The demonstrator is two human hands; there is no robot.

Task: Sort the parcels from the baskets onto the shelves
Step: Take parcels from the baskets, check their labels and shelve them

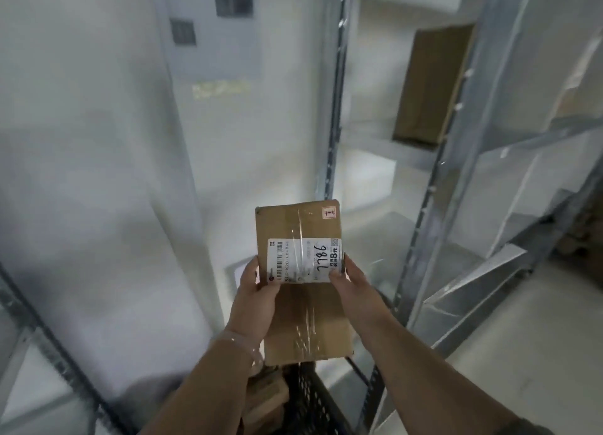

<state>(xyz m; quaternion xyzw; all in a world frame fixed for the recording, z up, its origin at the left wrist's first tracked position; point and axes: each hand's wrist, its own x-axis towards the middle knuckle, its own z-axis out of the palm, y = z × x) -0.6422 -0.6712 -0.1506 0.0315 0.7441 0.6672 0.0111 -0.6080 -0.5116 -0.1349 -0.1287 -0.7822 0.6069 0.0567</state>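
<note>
Grips with the left hand (257, 300), thumb on top, the left edge of a flat brown taped cardboard parcel (293, 225) bearing a white label marked 7786. Holds it in mid-air above a black mesh basket (310, 398). Pinches its right edge with the right hand (350, 287). Faces grey metal shelving (434, 189) farther right, with a tall brown cardboard box (430, 82) standing on an upper shelf.

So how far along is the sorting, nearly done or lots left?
Seemingly midway. Looks done: a brown box stands on a metal shelf at the right. In hand: the left hand and right hand grip a taped cardboard parcel, label marked 7786, not yet shelved. Left: the black basket below holds more brown parcels; how many is hidden.
</note>
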